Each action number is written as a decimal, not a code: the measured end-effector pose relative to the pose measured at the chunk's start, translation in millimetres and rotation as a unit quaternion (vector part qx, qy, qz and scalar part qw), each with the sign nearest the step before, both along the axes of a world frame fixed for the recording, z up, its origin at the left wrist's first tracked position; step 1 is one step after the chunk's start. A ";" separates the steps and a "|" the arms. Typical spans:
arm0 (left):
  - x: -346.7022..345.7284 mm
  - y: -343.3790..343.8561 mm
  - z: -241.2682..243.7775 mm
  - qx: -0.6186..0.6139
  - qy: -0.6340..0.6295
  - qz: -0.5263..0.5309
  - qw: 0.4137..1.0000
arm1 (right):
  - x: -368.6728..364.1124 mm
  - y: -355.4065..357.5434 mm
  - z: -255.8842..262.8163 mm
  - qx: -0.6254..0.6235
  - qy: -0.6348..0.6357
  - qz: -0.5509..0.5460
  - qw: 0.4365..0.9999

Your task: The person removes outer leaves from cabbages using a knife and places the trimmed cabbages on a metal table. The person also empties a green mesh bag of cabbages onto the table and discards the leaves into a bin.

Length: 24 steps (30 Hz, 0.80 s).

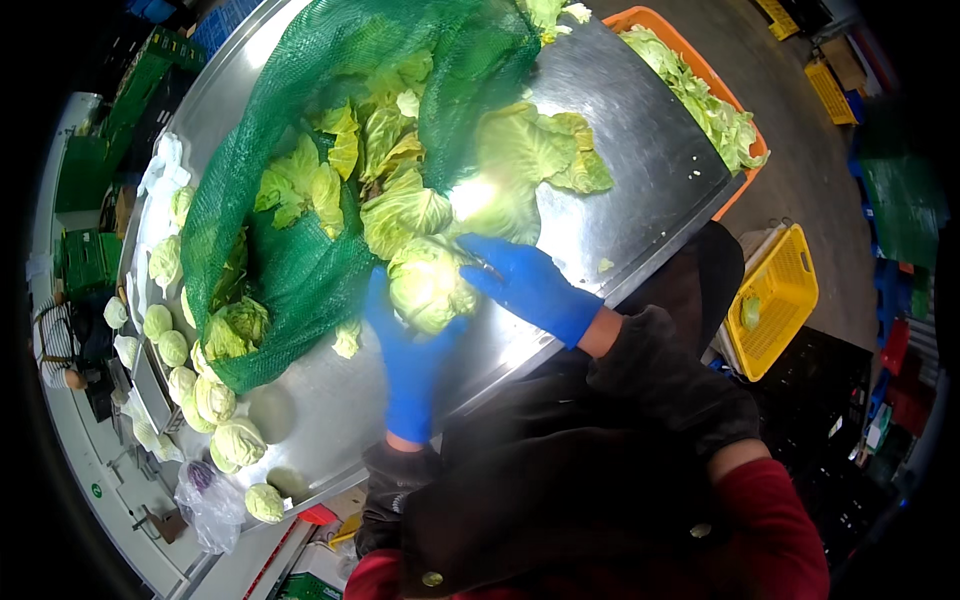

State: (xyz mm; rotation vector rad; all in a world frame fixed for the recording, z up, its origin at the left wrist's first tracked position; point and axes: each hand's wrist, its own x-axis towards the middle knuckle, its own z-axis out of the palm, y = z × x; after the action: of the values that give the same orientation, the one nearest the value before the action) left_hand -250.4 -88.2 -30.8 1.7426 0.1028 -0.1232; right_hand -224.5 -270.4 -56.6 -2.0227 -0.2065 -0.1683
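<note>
A pale green cabbage head [431,285] sits low over the steel table, between my two blue-gloved hands. My left hand [416,345] cups it from the near left side, with the thumb up along its edge. From the right, my right hand [525,285] reaches the top of the head. Between its thumb and fingers shows a thin metal tool [487,266], mostly hidden, perhaps a knife. Large loose outer leaves [510,165] lie just beyond the head. A green mesh sack [315,292] spreads open on the left, with leaves and cabbage inside.
Several cabbage heads [238,441] line the table's left side, near a clear plastic bag [210,510]. An orange crate [660,30] full of leaves stands at the far right. A yellow crate [780,300] is beside me. The steel table [637,112] has a raised edge. Another person [56,341] is at far left.
</note>
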 end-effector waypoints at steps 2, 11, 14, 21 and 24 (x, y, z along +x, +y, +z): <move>7.4 -6.0 -8.8 0.133 -0.076 -0.006 0.988 | -2.6 -3.6 5.7 -0.106 0.022 -0.002 0.994; 21.2 -10.4 -6.9 0.055 0.017 0.014 0.998 | -13.0 4.1 9.4 -0.147 0.139 0.050 0.978; 21.1 -7.6 -8.6 0.022 0.014 0.026 0.999 | -5.9 14.2 8.8 -0.117 0.104 0.043 0.987; -5.6 2.0 -20.7 0.094 -0.095 -0.027 0.991 | 41.5 -3.5 -15.3 -0.134 0.189 -0.030 0.972; 4.2 10.7 -8.4 -0.103 -0.044 -0.054 0.992 | 36.7 -26.3 -36.1 -0.083 0.129 -0.102 0.983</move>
State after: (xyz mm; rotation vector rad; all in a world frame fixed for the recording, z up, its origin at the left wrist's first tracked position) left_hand -246.2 -77.5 -39.2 1.5444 -0.0669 -0.1301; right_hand -187.8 -296.7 -92.7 -2.2063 0.1554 -0.0153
